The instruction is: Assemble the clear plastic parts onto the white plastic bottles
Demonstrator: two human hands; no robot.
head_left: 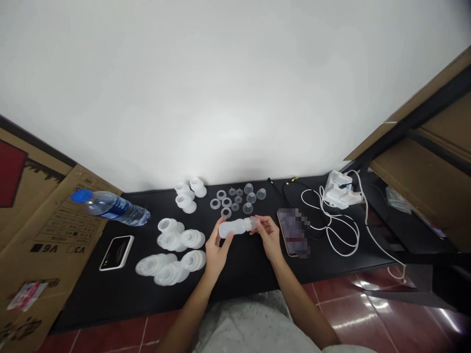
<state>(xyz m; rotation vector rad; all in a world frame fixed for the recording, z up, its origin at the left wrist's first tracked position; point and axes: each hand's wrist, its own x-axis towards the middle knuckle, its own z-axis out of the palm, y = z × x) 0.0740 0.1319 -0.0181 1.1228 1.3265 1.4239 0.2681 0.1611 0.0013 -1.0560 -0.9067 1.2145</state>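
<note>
A translucent white baby bottle (234,227) lies sideways in the air between my hands, just above the black table. My left hand (217,249) wraps round its base end. At the other end, the fingers of my right hand (270,239) close on the clear cap (251,224). Behind the bottle are several collar rings (221,194), small nipples (238,199) and clear dome caps (251,197). Left of my left hand lie several similar bottles (171,272), some fitted with tops. Farther back stand white bottle bodies (184,201).
A water bottle (114,208) leans at the left by a cardboard box (47,235), with a white device (117,253) in front. Right of my right hand lies a phone (292,233). Beyond it are a white charger (340,190) and looped cable (342,254). A white wall rises behind.
</note>
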